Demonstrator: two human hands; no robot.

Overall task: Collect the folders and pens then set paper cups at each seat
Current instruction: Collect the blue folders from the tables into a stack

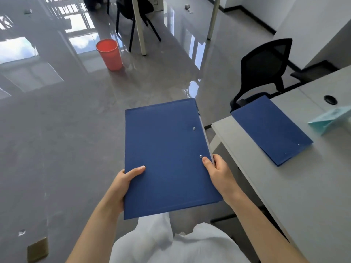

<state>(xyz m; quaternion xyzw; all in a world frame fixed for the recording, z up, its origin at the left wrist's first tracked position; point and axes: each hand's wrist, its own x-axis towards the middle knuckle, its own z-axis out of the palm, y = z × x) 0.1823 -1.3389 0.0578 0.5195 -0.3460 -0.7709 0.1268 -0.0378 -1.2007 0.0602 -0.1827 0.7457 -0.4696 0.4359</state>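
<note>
I hold a blue folder [167, 154] flat in front of me, above the floor and left of the table. My left hand [124, 185] grips its near left edge, thumb on top. My right hand [218, 173] grips its right edge, thumb beside a metal stud. More folder edges seem to show under its right side. A second blue folder [271, 130] lies on the grey table [284, 196] to the right, near the table's far left corner. No pens or paper cups are visible.
A black mesh chair [264, 71] stands behind the table's far end. A pale green packet [330, 118] lies on the table by a black cable hole [330, 100]. An orange bin [110, 54] sits on the glossy grey floor, with another black chair [133, 14] and white table legs beyond.
</note>
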